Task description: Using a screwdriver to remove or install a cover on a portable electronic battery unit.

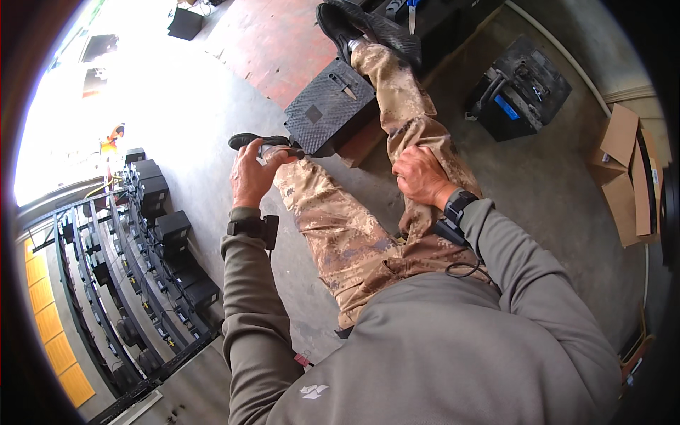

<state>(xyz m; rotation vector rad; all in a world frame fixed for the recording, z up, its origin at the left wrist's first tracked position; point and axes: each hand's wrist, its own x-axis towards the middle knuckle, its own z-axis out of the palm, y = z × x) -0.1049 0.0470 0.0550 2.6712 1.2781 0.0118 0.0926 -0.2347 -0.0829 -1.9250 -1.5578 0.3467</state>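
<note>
My left hand [253, 177] is held over my left shin, thumb and fingers curved round a small dark object [295, 152] whose kind I cannot make out. My right hand [423, 174] rests closed on my right trouser leg, around the knee. Its fingertips are hidden, so whether it holds anything does not show. Between my lower legs stands a black box with a textured top [316, 113]. On that top lies a small tool with a dark handle and a pale tip [345, 86].
A scuffed black case with a blue patch [520, 92] stands on the floor to the right, with an open cardboard box [627, 177] beyond it. At the left is a metal frame carrying cables and several black boxes [173, 230]. Blue-handled scissors [411, 15] show at the top.
</note>
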